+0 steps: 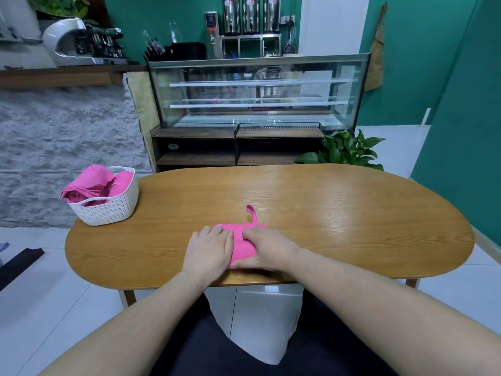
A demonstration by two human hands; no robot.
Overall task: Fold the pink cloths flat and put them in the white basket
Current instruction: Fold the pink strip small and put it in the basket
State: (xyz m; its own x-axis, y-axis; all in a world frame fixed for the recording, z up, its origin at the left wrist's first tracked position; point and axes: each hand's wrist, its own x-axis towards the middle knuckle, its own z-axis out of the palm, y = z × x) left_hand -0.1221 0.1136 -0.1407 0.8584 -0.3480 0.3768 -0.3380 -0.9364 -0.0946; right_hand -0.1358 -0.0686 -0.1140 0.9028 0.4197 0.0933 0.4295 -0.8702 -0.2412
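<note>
- Basket, white (108, 210), well left of both hands on the table (325, 213), holds rolled pink cloths (89, 185).
- Left hand (208, 249) presses flat, fingers straight, on the folded pink cloth (241, 245).
- Right hand (267, 249) presses it too, hiding much of it; its strap (253, 214) pokes out beyond the fingers.

A: Entry, pink cloth (242, 244): folded into a small flat rectangle, lying near the front edge of the counter, partly covered on both sides. A thin pink strap (252, 215) runs from its far edge and curls over the wood.

B: White basket (117, 204)?

A: Woven-pattern plastic, upright at the counter's far left end. More pink cloths (93, 185) sit inside, loosely rolled, bulging above the rim.
</note>
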